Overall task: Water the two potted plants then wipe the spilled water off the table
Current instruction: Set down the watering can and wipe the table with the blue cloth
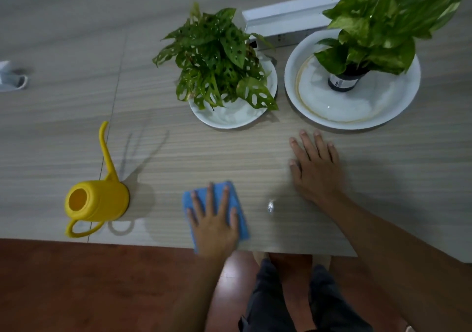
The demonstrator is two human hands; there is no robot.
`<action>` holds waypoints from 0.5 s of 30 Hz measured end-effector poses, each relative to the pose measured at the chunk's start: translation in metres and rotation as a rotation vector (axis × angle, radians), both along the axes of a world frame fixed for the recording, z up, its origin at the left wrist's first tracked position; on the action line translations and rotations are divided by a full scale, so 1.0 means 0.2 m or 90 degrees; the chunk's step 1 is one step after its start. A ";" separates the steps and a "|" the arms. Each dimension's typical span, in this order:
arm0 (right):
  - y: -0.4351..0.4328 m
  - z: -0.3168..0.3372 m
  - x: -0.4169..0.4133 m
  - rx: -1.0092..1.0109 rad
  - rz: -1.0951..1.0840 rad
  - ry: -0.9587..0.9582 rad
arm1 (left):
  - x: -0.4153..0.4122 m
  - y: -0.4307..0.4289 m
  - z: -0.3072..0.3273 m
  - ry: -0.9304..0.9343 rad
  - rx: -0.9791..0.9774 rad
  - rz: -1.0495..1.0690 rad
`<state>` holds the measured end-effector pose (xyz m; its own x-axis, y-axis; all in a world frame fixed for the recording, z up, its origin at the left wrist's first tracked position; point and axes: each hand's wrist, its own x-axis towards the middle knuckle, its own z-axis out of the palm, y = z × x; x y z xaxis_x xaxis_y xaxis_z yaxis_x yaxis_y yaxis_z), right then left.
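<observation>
Blue cloth (217,209) under left hand (213,223), two plants

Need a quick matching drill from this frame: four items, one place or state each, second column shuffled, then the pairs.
Items
1. watering can
2. blue cloth
3. right hand
4. pale-leaf plant

States
A. stands in the larger white dish, far right
B. flat and bare on the table, in front of the dishes
C. pressed under the left hand at the near edge
D. stands left of the cloth, spout pointing away

Pairs: 1-D, 2-C, 3-B, 4-A
</observation>
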<state>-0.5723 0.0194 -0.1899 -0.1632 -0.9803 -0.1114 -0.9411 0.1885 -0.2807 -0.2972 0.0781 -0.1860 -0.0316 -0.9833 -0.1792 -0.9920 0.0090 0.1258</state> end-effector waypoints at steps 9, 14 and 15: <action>0.00 -0.03 -0.01 -0.009 0.007 0.006 | -0.03 -0.46 -0.04 -0.003 -0.027 -0.036; 0.00 -0.04 -0.02 -0.007 0.002 0.004 | -0.16 -0.03 -0.02 0.021 -0.022 0.005; 0.00 -0.04 -0.02 -0.006 0.009 0.004 | -0.27 0.02 -0.03 0.034 -0.018 -0.039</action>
<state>-0.5761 0.0186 -0.1982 -0.1505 -0.9834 -0.1012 -0.9451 0.1732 -0.2772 -0.3522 0.0824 -0.1929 -0.1013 -0.9839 -0.1473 -0.9812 0.0743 0.1779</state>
